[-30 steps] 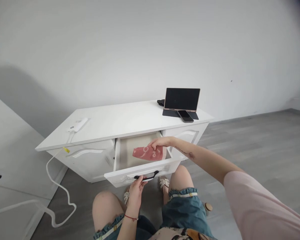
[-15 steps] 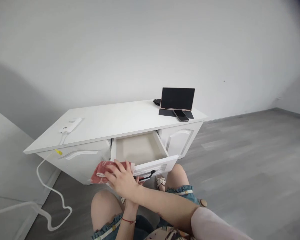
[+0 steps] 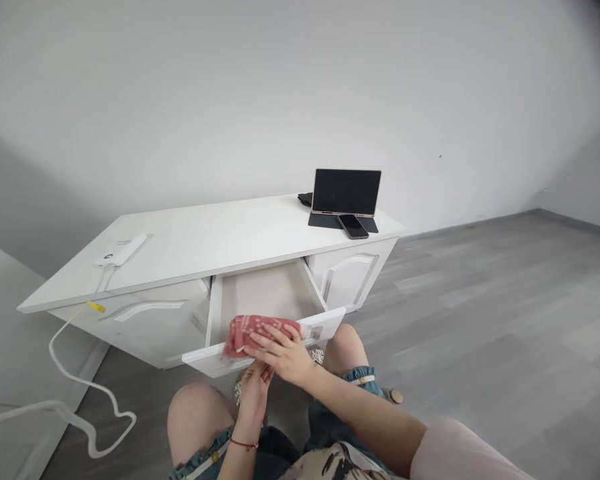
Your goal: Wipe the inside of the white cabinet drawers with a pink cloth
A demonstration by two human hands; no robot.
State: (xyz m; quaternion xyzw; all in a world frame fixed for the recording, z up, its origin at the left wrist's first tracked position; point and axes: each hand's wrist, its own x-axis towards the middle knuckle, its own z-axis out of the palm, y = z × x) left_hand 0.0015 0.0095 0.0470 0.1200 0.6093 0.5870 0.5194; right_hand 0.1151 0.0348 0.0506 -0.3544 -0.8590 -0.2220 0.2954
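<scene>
My right hand [image 3: 283, 353] presses a folded red patterned cloth [image 3: 253, 331] onto the upper edge of a drawer front, its fingers laid over the cloth. The white drawer [image 3: 265, 293] is pulled out of the cabinet, and the visible part of its inside is bare. Under the cloth, my left hand [image 3: 255, 387], with a thin red bracelet at the wrist, has its fingers curled at the middle of the drawer front. The black handle there is hidden behind my hands.
On the white cabinet top [image 3: 215, 230] stand a tablet [image 3: 347, 191] with a phone [image 3: 353, 227] before it, and a dark item behind. At the left lies a white power strip [image 3: 123, 252]; its cord [image 3: 87, 373] hangs toward the floor. My knees flank the drawer.
My right hand and the cloth have moved right along the drawer front, from its left end to the middle. The handle, visible before beside my left fingers, is now covered.
</scene>
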